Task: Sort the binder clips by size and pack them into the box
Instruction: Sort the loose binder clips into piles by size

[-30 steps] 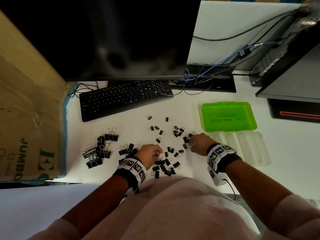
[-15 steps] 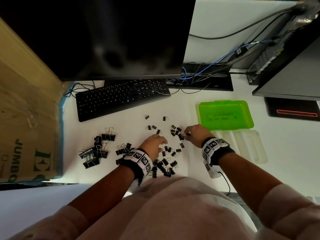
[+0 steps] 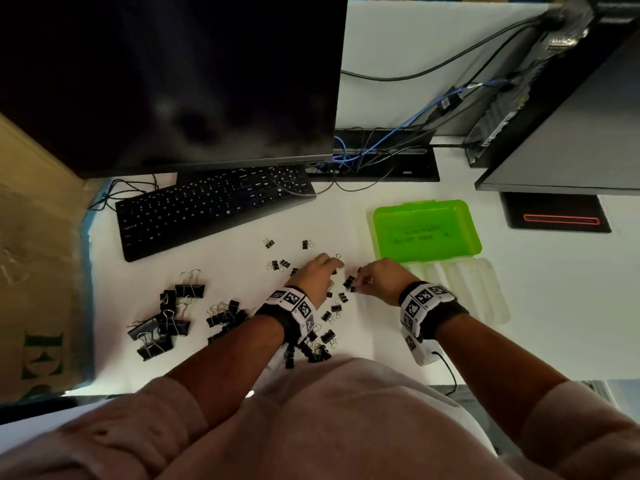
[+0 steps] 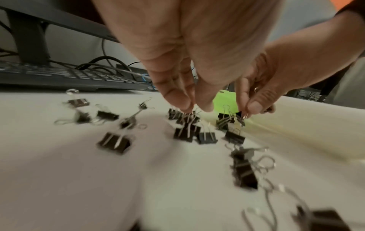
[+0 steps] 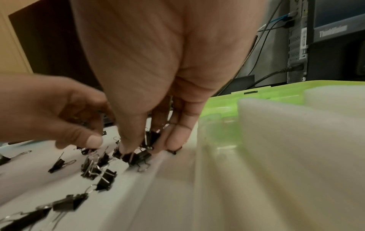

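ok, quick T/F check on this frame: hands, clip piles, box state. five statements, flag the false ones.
1. The green box lies open, its clear half toward the person. True.
2. The right hand pinches small binder clips beside the box. True.
3. The large binder clips are already in the box. False: they lie grouped on the desk, left of the left hand.
4. The left hand rests on the keyboard. False: its fingertips reach down at the small clips on the desk.
5. The monitor shows a lit window. False: the screen is dark.
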